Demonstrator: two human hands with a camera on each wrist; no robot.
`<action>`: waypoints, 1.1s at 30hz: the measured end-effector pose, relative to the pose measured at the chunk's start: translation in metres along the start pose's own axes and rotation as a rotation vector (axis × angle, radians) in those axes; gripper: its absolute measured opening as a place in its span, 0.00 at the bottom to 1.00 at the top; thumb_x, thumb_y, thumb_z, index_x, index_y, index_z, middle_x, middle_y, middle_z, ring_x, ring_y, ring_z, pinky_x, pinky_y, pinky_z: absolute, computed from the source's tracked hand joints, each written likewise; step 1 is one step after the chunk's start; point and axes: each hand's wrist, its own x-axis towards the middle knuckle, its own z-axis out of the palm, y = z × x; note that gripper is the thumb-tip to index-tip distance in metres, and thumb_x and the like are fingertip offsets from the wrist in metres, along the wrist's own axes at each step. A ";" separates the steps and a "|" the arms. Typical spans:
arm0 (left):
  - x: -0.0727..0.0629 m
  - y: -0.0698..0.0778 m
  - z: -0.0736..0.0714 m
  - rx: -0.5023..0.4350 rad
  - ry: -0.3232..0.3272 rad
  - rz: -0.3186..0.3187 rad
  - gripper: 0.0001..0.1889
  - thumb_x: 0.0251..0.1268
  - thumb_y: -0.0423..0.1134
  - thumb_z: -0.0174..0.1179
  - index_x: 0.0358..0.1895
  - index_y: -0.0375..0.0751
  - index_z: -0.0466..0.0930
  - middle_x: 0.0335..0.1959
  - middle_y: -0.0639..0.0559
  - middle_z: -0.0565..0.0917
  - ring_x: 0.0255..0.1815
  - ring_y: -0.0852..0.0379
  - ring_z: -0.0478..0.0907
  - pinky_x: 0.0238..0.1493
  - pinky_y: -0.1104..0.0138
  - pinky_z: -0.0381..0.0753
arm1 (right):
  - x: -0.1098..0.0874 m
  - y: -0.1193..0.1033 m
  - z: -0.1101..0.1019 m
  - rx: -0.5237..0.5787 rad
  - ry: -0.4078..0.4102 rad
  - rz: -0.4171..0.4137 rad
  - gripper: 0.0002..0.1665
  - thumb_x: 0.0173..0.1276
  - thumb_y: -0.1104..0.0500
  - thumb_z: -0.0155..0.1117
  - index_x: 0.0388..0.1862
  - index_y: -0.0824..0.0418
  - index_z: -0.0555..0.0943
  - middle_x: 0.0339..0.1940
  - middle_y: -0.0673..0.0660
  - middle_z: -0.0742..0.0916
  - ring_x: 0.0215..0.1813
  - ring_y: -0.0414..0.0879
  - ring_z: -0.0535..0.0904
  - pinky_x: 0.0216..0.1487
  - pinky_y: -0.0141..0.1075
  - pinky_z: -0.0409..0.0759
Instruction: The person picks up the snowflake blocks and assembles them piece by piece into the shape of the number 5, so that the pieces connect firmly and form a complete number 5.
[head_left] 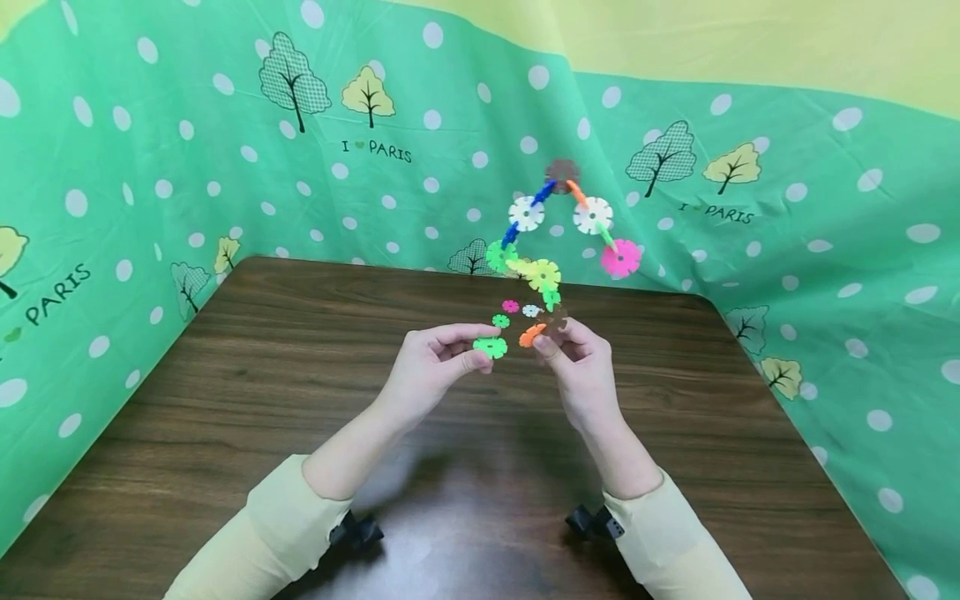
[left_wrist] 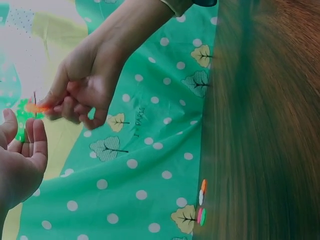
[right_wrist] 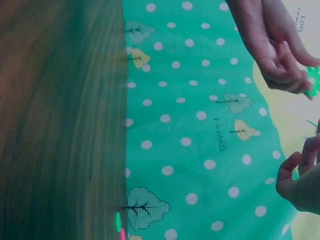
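Observation:
My left hand [head_left: 431,367] pinches a green notched plastic disc [head_left: 490,347] between thumb and fingers. Just to its right, my right hand [head_left: 588,367] holds an orange disc [head_left: 531,336] joined beside a brown disc [head_left: 555,319], the near end of a chain of interlocked snowflake discs. From there the chain runs up through a yellow disc [head_left: 543,275] and a white disc [head_left: 526,213], bends at a brown disc [head_left: 562,175], and comes down to a pink disc [head_left: 621,258]. A small gap separates the green disc from the orange one in the head view.
Loose discs lie on the dark wooden table [head_left: 300,375] beyond the hands, among them a pink one [head_left: 510,306], a small green one [head_left: 501,321] and a white one [head_left: 531,311]. Green dotted cloth [head_left: 420,200] hangs behind and beside the table.

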 end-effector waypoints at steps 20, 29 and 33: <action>-0.005 0.000 0.002 -0.075 0.002 -0.019 0.20 0.54 0.35 0.67 0.52 0.37 0.81 0.37 0.40 0.86 0.33 0.53 0.83 0.47 0.60 0.82 | -0.006 0.003 0.005 -0.131 0.006 0.009 0.15 0.58 0.71 0.67 0.35 0.51 0.85 0.26 0.45 0.84 0.28 0.38 0.75 0.31 0.29 0.77; -0.013 0.001 0.004 -0.032 -0.015 -0.031 0.20 0.53 0.37 0.68 0.51 0.36 0.81 0.35 0.43 0.87 0.35 0.48 0.85 0.46 0.61 0.83 | -0.016 0.001 0.006 -0.218 0.014 0.020 0.10 0.56 0.69 0.70 0.37 0.72 0.83 0.27 0.46 0.87 0.29 0.39 0.78 0.31 0.29 0.78; -0.016 0.000 0.004 -0.023 -0.034 -0.025 0.19 0.55 0.36 0.67 0.51 0.34 0.81 0.36 0.38 0.86 0.33 0.52 0.85 0.46 0.61 0.83 | -0.022 0.000 0.006 -0.244 0.012 0.037 0.09 0.56 0.68 0.70 0.36 0.71 0.83 0.26 0.46 0.86 0.27 0.40 0.76 0.28 0.29 0.76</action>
